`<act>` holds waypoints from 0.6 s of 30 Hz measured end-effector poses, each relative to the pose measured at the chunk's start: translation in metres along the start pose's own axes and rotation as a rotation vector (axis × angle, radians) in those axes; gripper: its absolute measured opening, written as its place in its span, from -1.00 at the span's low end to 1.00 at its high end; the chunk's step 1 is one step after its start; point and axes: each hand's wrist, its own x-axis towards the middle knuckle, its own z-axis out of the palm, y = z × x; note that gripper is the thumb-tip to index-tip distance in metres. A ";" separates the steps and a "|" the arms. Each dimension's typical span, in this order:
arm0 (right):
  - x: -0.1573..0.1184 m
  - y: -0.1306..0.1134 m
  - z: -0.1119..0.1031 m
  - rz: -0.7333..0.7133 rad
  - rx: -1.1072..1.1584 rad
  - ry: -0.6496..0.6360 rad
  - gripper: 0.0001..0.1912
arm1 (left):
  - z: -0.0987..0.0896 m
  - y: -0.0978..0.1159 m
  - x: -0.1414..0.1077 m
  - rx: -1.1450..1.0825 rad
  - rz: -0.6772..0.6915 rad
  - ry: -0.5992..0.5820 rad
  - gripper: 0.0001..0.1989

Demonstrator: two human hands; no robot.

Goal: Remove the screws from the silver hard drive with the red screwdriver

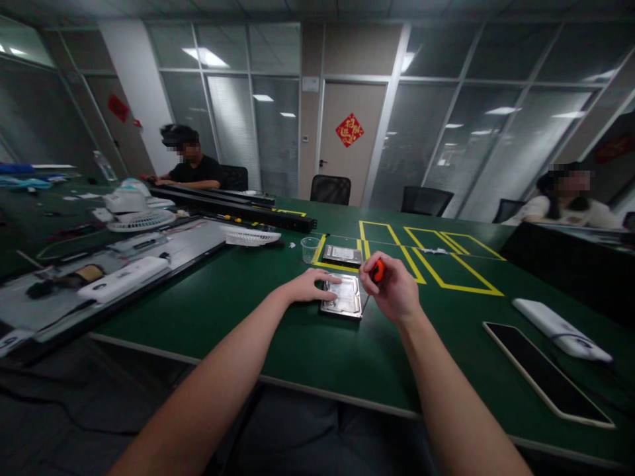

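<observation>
One left hand (311, 287), fingers spread, is resting on a closed hard drive (349, 302) on the table (292, 344); the right hand (394, 287) is gripping a screwdriver (378, 271) at its edge, work seemingly unfinished.

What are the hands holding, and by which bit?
The right hand holds a screwdriver by its orange handle; the left hand just touches the nearer hard drive.

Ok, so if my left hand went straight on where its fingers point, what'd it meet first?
Across the nearer hard drive, your left hand would probably meet your right hand first, or the screwdriver it holds; depth makes that hard to tell.
</observation>
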 end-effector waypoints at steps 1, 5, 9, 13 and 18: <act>0.000 0.000 0.000 -0.008 -0.013 0.005 -0.68 | 0.000 0.000 0.000 0.000 0.002 0.001 -0.32; -0.002 0.001 0.001 -0.048 -0.058 0.021 -0.79 | 0.001 0.000 -0.001 -0.002 0.017 0.015 -0.33; -0.003 0.001 0.001 -0.037 -0.051 0.009 -0.84 | 0.000 0.001 -0.001 -0.008 0.019 0.011 -0.32; -0.002 0.001 0.001 -0.008 -0.038 -0.003 -0.83 | -0.001 0.002 -0.001 -0.001 0.005 0.002 -0.32; -0.001 0.000 0.000 0.006 -0.028 -0.007 -0.67 | -0.003 0.006 -0.002 -0.006 -0.007 0.000 -0.33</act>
